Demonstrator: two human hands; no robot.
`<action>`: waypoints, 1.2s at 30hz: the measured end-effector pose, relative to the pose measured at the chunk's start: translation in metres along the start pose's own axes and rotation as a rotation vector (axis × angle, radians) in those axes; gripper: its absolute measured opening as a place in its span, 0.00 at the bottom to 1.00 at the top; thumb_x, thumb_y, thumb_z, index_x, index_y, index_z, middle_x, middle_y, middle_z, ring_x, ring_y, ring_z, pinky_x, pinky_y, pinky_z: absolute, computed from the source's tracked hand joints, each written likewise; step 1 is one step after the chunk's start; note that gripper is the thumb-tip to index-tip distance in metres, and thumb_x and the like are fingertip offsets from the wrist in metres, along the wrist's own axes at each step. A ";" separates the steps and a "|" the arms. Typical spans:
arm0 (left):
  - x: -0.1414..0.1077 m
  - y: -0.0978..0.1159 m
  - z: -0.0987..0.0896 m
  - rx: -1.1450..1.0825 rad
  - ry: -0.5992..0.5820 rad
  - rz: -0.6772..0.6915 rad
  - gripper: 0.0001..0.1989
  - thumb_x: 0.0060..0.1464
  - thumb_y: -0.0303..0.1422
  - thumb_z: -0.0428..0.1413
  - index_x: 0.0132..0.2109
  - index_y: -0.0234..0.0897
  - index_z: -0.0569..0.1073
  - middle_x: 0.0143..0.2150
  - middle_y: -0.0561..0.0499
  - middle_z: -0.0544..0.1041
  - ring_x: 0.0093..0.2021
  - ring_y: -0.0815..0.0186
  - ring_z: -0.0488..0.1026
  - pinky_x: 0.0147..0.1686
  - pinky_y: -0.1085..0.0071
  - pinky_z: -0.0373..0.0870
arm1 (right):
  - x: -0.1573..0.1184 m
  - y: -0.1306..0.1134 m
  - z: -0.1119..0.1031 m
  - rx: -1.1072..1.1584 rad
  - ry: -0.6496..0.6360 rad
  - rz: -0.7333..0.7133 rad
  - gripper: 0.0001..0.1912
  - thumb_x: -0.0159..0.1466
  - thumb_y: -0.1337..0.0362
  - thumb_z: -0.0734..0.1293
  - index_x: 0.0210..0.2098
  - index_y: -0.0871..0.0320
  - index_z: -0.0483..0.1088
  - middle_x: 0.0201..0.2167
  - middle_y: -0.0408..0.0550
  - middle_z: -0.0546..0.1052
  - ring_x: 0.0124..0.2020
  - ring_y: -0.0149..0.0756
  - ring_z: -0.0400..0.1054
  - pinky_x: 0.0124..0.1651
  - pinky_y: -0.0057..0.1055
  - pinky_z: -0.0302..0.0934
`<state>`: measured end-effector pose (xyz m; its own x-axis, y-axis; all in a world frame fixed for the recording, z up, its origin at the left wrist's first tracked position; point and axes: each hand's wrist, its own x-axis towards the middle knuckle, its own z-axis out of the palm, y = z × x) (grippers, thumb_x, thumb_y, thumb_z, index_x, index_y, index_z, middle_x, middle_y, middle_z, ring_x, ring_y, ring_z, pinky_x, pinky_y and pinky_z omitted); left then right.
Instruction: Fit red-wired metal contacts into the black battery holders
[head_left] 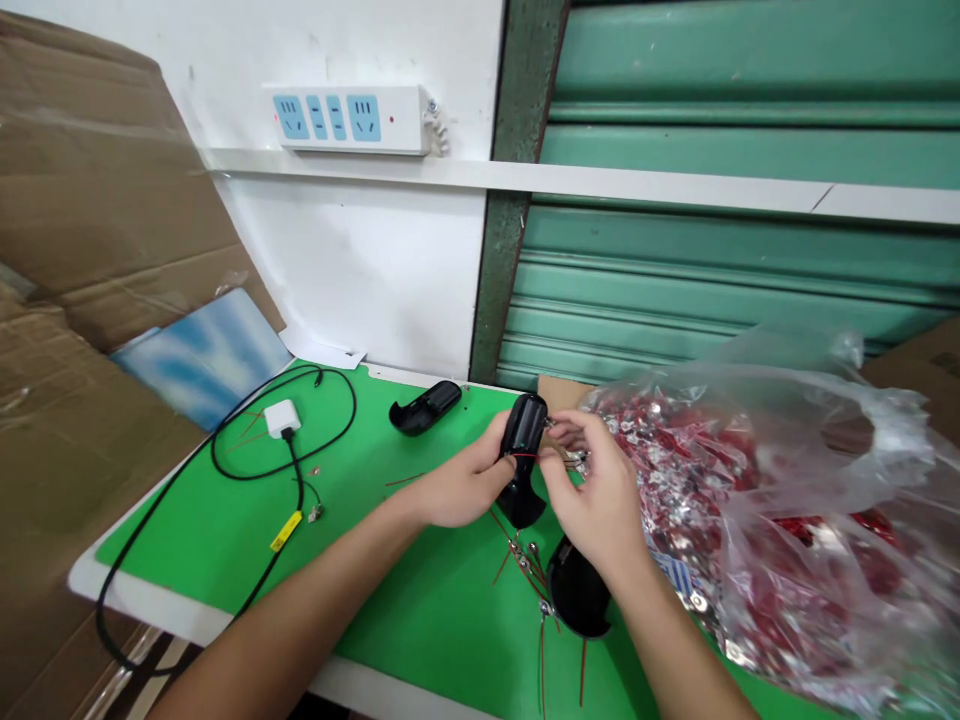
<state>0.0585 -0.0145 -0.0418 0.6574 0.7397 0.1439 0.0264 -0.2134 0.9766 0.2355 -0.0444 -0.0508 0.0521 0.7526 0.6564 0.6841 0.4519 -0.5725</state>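
My left hand (469, 480) is closed round a black plastic housing (523, 500), hollow side up, held above the green mat. Across the housing runs a thin red wire, reaching toward my right hand (600, 495). The fingers of my right hand are pinched at the housing's right side, with small metal contacts (577, 458) on wires among them. Below my right wrist lies a second black housing piece (576, 595), partly covered by the arm. Loose red wires with metal contacts (523, 560) lie on the mat between my forearms. Another black housing (425, 407) rests near the back edge.
A clear plastic bag (810, 560) full of metal contacts and red wires fills the right side. On the left, a white charger (282, 417) trails a looped black cable (217, 470). Cardboard (97, 180) stands at far left; a power strip (352, 120) hangs on the wall.
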 end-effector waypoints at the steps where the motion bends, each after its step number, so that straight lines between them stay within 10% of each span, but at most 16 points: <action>1: -0.001 0.001 0.001 0.008 -0.019 0.002 0.31 0.67 0.33 0.46 0.74 0.36 0.53 0.74 0.42 0.60 0.75 0.58 0.56 0.79 0.58 0.49 | 0.000 -0.001 0.000 0.067 0.004 0.062 0.10 0.65 0.65 0.66 0.47 0.56 0.72 0.35 0.46 0.78 0.35 0.39 0.75 0.41 0.36 0.71; 6: -0.003 0.003 0.003 -0.003 -0.057 -0.023 0.35 0.64 0.29 0.47 0.75 0.35 0.49 0.75 0.40 0.58 0.73 0.57 0.58 0.78 0.56 0.51 | 0.001 -0.004 0.001 0.138 0.051 0.199 0.06 0.65 0.60 0.71 0.38 0.55 0.74 0.26 0.40 0.77 0.26 0.33 0.74 0.35 0.31 0.71; 23: 0.002 -0.001 0.003 -0.144 0.158 -0.125 0.30 0.63 0.30 0.46 0.70 0.34 0.54 0.60 0.44 0.70 0.62 0.59 0.65 0.70 0.59 0.62 | -0.001 -0.007 0.002 0.054 -0.050 -0.170 0.08 0.66 0.73 0.68 0.38 0.55 0.78 0.31 0.42 0.81 0.30 0.31 0.77 0.36 0.27 0.72; 36: 0.000 -0.005 0.004 -0.045 0.100 -0.089 0.35 0.63 0.30 0.48 0.74 0.34 0.48 0.74 0.40 0.61 0.74 0.57 0.59 0.78 0.57 0.53 | -0.003 -0.001 0.000 -0.098 -0.148 -0.311 0.16 0.71 0.72 0.64 0.57 0.56 0.67 0.38 0.48 0.80 0.39 0.40 0.77 0.44 0.37 0.73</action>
<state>0.0612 -0.0158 -0.0473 0.5752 0.8151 0.0694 0.0461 -0.1170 0.9921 0.2347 -0.0474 -0.0520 -0.2702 0.6506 0.7098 0.7175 0.6276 -0.3021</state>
